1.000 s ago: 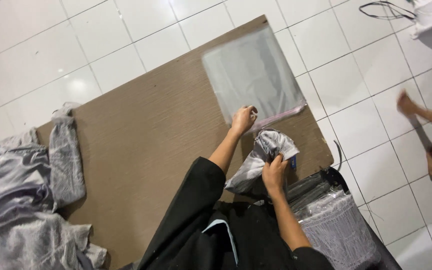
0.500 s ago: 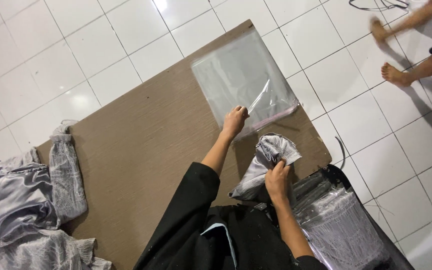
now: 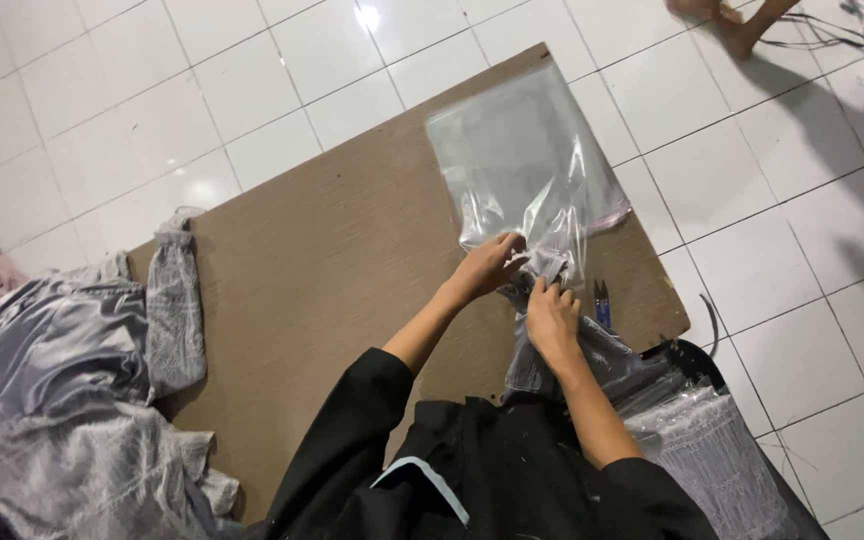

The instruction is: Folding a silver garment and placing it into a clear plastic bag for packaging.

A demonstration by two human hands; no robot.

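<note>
Here both hands meet at the mouth of the clear plastic bag (image 3: 522,160), which lies flat on the brown bench (image 3: 332,270) with its long axis running away from the person. The left hand (image 3: 489,265) pinches the bag's near edge, while the right hand (image 3: 552,318) is closed on the folded grey garment (image 3: 550,262), just below the opening. Small blue snips (image 3: 603,303) lie just right of the right hand, and a heap of grey cloth (image 3: 62,380) sits well apart at the bench's left end.

hands (image 3: 522,295) gripping grey cloth (image 3: 549,266) at clear bag (image 3: 522,160)
</note>
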